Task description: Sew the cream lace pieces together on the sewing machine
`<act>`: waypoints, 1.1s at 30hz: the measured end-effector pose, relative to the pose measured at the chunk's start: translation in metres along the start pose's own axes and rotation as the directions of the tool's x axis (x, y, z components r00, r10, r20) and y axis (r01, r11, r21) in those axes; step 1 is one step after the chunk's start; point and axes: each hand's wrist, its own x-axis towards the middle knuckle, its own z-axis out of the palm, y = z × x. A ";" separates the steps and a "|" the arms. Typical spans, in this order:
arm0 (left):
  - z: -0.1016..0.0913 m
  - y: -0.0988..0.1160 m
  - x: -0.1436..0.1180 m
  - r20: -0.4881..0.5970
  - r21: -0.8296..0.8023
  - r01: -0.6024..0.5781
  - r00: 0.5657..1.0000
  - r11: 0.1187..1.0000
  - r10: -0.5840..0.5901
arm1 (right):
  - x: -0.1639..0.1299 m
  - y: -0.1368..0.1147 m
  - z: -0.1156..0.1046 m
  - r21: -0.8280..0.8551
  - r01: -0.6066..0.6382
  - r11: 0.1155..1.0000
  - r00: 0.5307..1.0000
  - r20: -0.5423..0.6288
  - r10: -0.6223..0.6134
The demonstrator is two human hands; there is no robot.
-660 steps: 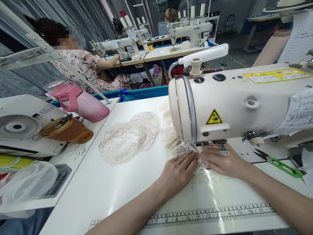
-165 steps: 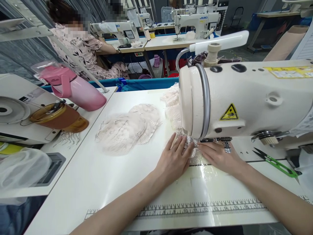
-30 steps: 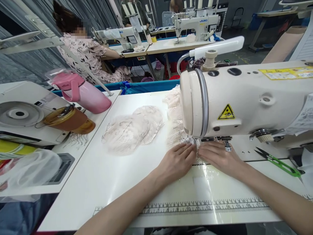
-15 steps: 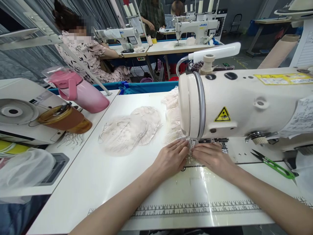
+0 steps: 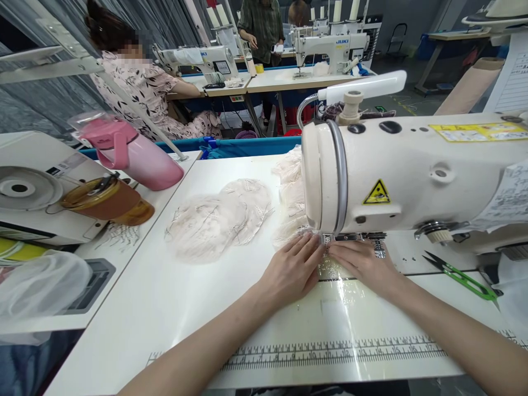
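My left hand lies with its fingers stretched flat, just left of the needle area of a white sewing machine. Close on the other side, my right hand rests low with straight fingers against a narrow white lace-like strip. Most of the strip is hidden by my fingers and the machine head. Gathered, pale, sheer fabric spreads behind my left fingertips and runs behind the machine head. Two round, sheer cream fabric pieces lie overlapped to the left.
Green thread snips lie at the right. A pink bottle and an amber cup stand on the left side. A printed ruler runs along the table's front edge. Beyond, a person sits by another sewing machine.
Both hands have shifted slightly by the needle area; my right fingertips sit a little farther right. The fabric pieces on the left have stayed put. A standing person's hands in the background have moved.
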 end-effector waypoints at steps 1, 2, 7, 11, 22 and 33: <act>0.000 0.000 -0.001 0.003 0.003 -0.002 1.000 1.000 0.002 | 0.000 -0.001 -0.001 -0.014 -0.008 1.000 1.000 -0.014 0.008; 0.001 0.000 -0.001 0.006 0.004 -0.005 1.000 1.000 0.005 | -0.001 -0.001 -0.001 -0.026 -0.013 1.000 0.999 -0.031 0.012; 0.002 0.000 -0.003 0.006 -0.005 -0.016 1.000 1.000 0.016 | -0.001 0.004 0.001 0.025 -0.034 0.999 0.998 -0.057 0.035; 0.001 0.000 -0.002 0.013 0.008 -0.018 1.000 1.000 0.018 | 0.000 0.013 0.005 0.088 -0.039 0.995 0.997 -0.062 0.044; 0.001 0.001 0.003 -0.009 0.066 -0.003 1.000 0.998 0.004 | -0.011 0.017 0.003 0.039 -0.046 0.998 0.999 0.004 0.045; 0.004 0.003 0.000 -0.018 0.135 -0.097 0.995 0.986 0.101 | -0.005 0.002 -0.001 -0.142 -0.088 0.986 0.994 0.053 0.097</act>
